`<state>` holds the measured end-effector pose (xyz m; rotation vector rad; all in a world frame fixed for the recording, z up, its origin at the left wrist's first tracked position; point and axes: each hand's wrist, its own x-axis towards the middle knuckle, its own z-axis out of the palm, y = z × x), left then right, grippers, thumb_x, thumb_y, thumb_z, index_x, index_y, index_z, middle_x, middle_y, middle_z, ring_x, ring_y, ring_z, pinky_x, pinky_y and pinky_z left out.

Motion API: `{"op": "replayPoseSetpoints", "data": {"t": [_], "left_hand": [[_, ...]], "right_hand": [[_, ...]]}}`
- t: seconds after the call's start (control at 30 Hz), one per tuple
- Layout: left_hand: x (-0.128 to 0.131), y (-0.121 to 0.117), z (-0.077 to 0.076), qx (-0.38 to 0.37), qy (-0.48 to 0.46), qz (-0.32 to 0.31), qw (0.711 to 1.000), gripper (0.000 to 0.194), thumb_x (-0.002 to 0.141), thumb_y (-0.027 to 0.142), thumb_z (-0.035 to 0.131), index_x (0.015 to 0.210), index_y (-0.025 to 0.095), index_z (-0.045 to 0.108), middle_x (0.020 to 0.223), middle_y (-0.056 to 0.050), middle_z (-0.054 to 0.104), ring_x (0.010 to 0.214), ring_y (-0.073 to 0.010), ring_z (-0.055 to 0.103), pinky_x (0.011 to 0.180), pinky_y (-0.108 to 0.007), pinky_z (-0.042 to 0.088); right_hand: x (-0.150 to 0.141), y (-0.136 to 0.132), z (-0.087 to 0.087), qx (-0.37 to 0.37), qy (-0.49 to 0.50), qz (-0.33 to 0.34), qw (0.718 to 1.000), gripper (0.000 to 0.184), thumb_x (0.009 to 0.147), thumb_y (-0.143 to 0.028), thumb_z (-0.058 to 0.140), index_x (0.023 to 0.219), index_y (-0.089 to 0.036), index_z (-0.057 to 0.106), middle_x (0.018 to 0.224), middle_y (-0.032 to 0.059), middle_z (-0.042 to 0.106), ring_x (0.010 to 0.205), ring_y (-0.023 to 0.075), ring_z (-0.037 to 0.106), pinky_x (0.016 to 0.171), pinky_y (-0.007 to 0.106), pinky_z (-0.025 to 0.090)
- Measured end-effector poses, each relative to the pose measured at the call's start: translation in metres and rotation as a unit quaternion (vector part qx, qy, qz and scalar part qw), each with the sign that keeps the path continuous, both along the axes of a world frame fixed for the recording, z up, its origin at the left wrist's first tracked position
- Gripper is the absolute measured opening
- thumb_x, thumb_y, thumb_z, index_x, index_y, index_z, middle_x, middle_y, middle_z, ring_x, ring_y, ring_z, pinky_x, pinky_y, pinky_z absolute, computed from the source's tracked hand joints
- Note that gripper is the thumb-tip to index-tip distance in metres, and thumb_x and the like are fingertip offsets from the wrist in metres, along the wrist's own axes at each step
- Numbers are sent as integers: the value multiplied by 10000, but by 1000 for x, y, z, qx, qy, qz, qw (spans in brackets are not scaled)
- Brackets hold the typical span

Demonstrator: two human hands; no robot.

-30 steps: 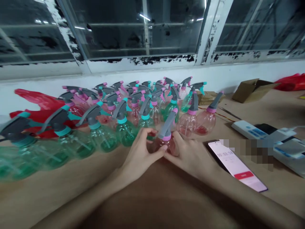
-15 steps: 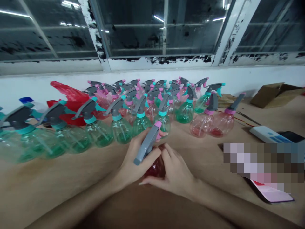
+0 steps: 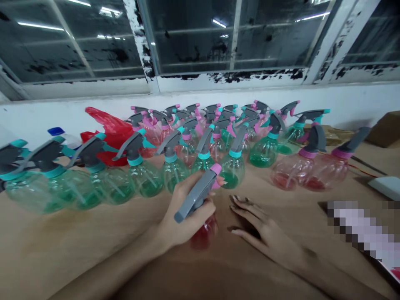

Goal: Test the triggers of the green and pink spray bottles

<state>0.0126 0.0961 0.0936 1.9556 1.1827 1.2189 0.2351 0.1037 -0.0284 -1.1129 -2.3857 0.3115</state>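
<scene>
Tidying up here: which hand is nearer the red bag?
Left: the left hand is in front and right of the red bag; the right hand lies farther right.

No text, brand, number or sign can be read. On the phone [image 3: 368, 237], toward the right side of the counter [image 3: 78, 239], the screen is mostly masked by coarse square blocks, and no digits can be made out. On the held bottle [image 3: 198, 195] and the standing bottles [image 3: 146, 181], no lettering can be discerned.
</scene>
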Motion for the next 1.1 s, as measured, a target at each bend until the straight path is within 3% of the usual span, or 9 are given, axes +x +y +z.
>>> {"op": "replayPoseSetpoints", "data": {"t": [0.23,0.77,0.9,1.1], "left_hand": [[-1,0,-3,-4,-8,-32,999,332,635,84,464,923,229,543,776,20,606,658,-134,598,627,-260,497],[-1,2,3,2,14,-28,1000,293,631,104,480,885,217,574,740,11,569,631,-144,581,616,-272,496],[-1,-1,5,-17,17,-50,998,301,633,122,481,890,234,591,755,10,572,646,-152,583,606,-281,502],[-3,-3,4,-35,-3,-23,999,264,628,153,472,842,232,605,705,15,565,618,-150,562,592,-295,501]], "right_hand": [[5,1,1,-2,-25,13,1000,522,867,-402,502,1356,-263,380,1385,15,448,1284,220,376,1050,444,355],[8,1,0,-14,-36,13,999,505,874,-408,486,1352,-276,387,1400,4,424,1290,221,366,1049,448,352],[9,2,-1,-12,-43,18,999,504,883,-410,470,1355,-258,380,1407,8,413,1296,213,356,1053,447,346],[9,2,-1,-17,-41,11,999,503,878,-403,484,1353,-275,382,1406,-1,416,1299,205,350,1063,434,334]]}}
